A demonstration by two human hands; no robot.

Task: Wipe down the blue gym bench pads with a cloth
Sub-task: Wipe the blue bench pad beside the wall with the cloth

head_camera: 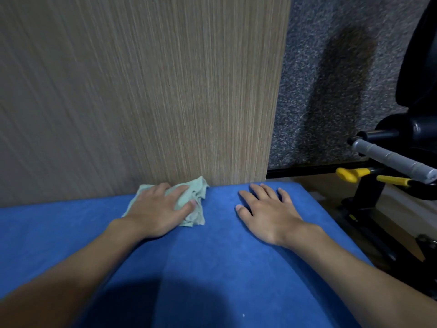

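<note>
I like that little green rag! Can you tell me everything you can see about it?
The cloth is pale green, thin and crumpled into loose folds, so it looks soft and worn. It lies on the blue bench pad, right at the pad's far edge where the wood-grain panel stands. The left hand presses flat on it with spread fingers, covering its middle. Its corners poke out on both sides of the hand. The right hand rests beside it without touching.
</note>
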